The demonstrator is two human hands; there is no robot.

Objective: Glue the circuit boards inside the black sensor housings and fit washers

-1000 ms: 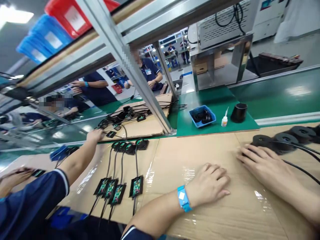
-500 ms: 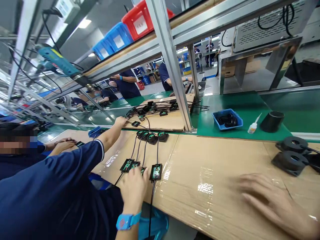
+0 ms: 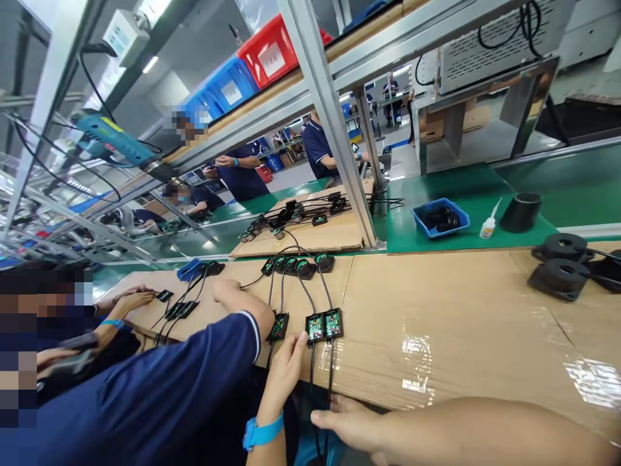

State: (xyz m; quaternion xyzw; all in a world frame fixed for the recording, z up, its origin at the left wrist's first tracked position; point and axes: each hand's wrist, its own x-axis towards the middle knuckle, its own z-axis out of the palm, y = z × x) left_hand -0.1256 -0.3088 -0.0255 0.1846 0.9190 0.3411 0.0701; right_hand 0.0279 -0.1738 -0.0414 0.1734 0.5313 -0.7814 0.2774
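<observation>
Several small green circuit boards (image 3: 324, 325) lie in a row on the taped cardboard bench top (image 3: 436, 323). Black cables join them to round black parts (image 3: 303, 266) further back. My left hand (image 3: 286, 370), with a blue wristband, reaches up from below, its fingers stretched out and their tips at the edge of the middle board. My right hand (image 3: 350, 422) comes across from the right, just below the bench's front edge, beside the cables (image 3: 330, 378) that hang down there. Its fingers are partly hidden.
A co-worker's navy sleeve (image 3: 169, 395) and forearm lie on the bench at the left, beside the boards. Black round housings (image 3: 560, 275) sit at the right. On the green mat stand a blue tray (image 3: 440, 220), a glue bottle (image 3: 488, 226) and a black cup (image 3: 521, 211). A metal post (image 3: 339, 149) rises behind.
My view has swung left. My left hand has moved from flat on the cardboard to the boards. My right hand has left the black housings and crossed low to the bench's front edge.
</observation>
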